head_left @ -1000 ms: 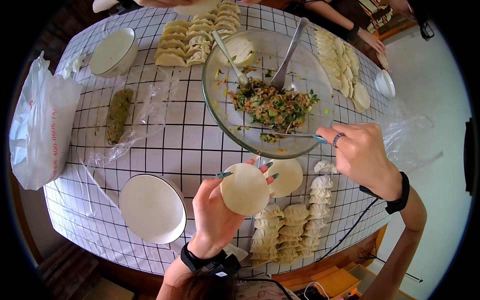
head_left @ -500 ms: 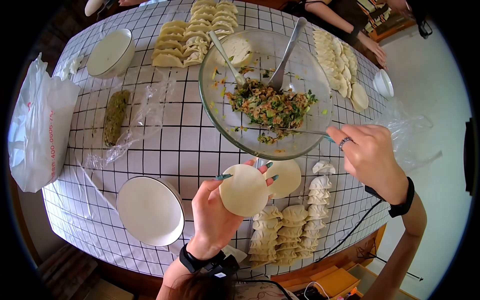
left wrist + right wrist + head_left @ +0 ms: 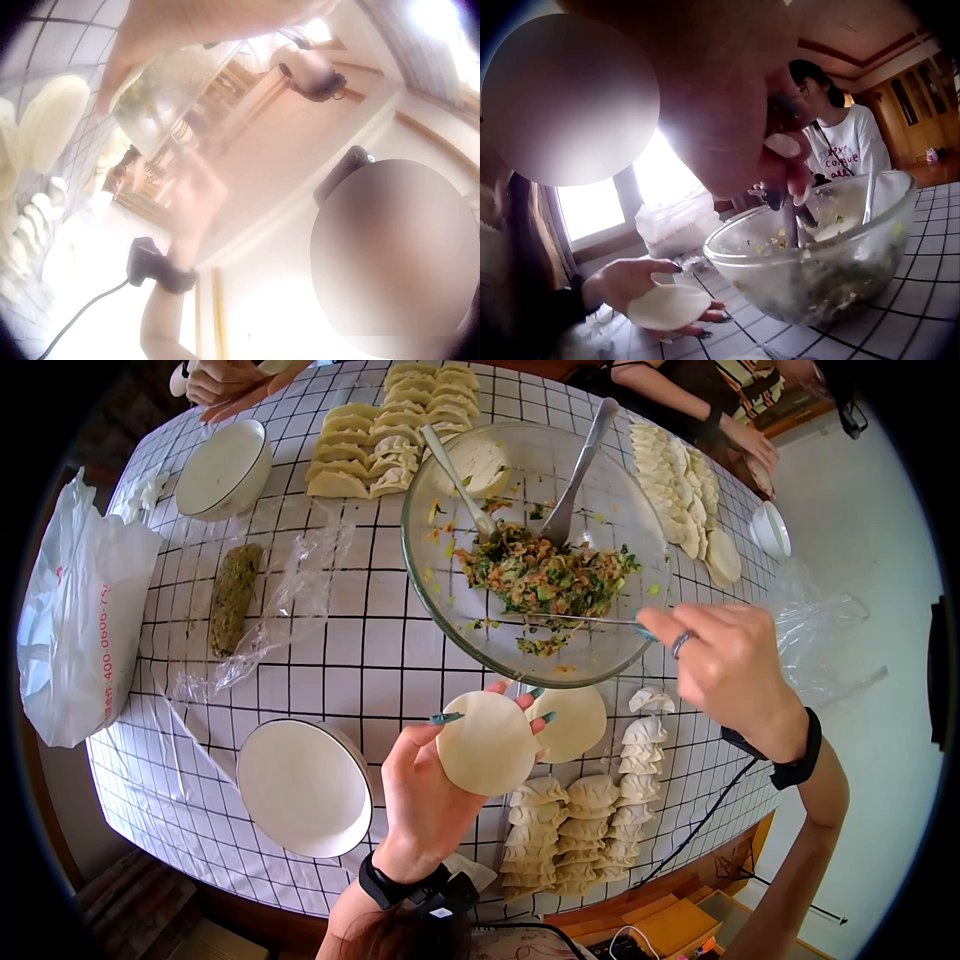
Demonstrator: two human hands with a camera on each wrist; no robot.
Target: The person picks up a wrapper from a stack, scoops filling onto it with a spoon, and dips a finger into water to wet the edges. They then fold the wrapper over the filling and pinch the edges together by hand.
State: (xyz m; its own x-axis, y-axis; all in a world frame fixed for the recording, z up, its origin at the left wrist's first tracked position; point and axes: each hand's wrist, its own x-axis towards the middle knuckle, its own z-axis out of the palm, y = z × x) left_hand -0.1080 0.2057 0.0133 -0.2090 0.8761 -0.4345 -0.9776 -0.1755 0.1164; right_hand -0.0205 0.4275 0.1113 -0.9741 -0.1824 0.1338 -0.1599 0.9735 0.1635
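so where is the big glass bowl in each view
Head: the glass bowl sits above and right of centre.
Left wrist: upper left, blurred and partly hidden behind the left hand.
Right wrist: lower half, right of centre, seen from the side.
Shared landmark: the checked tablecloth.

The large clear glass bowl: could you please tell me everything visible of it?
The large, round, clear glass bowl stands upright on a white tablecloth with black grid lines. Its rim looks faintly green. Chopped brown-and-green filling is heaped inside; scraps cling to the wall. A pale utensil and a grey metal utensil lean inside. The right hand holds a thin metallic utensil in it; contact with the glass is unclear.
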